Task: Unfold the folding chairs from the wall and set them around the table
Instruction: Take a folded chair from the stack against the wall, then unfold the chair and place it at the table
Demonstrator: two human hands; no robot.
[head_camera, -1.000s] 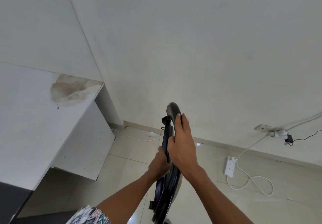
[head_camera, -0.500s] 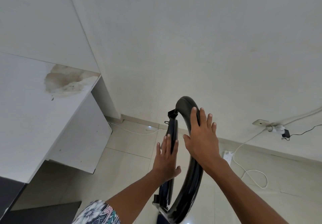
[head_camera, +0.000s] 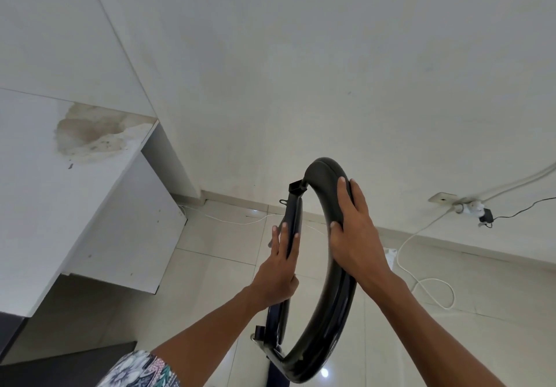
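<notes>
- Clearly, the left hand (head_camera: 278, 269) lies flat, fingers extended, against the folding chair (head_camera: 325, 305)'s thinner frame at seven o'clock.
- The chair, half-open, stands centre-bottom: rigid, probably light; grip the rims.
- The right hand (head_camera: 355, 236) curls round the glossy, perhaps slippery, padded rim at five o'clock.

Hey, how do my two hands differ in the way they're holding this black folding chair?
The left hand lies flat, fingers straight, against the thin inner panel of the chair; the right hand curls over the thicker, curved outer part. The left hand sits lower, the right higher. Both touch the chair, on opposite sides of its opened gap.
</notes>
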